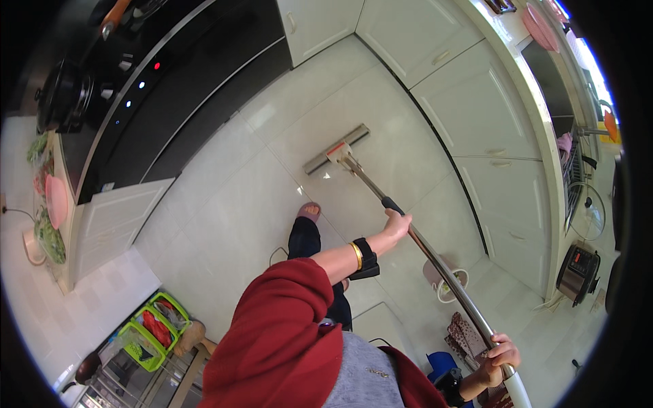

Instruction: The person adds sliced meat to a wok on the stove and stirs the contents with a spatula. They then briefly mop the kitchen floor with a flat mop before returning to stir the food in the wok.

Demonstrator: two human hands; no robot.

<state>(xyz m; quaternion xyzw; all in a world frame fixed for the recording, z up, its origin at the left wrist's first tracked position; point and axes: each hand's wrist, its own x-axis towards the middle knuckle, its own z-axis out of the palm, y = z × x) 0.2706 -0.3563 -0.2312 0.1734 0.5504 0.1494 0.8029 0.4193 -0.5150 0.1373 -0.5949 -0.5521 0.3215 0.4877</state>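
Observation:
A long metal-handled floor mop (pixel 433 257) runs diagonally across the view, its flat wide head resting on the pale tiled floor. My left hand (pixel 398 224) is closed around the pole just above its dark grip collar. Farther up the pole, near its white end section, my right hand (pixel 502 357) is wrapped around the metal. Part of each hand's fingers is hidden behind the pole.
White cabinets (pixel 477 102) line the right; a black stove unit (pixel 204 66) stands at upper left. A small bin (pixel 433 275) is close beside the pole. Green baskets (pixel 155 329) sit on a rack at lower left. My slippered foot (pixel 309 210) is below the mop head.

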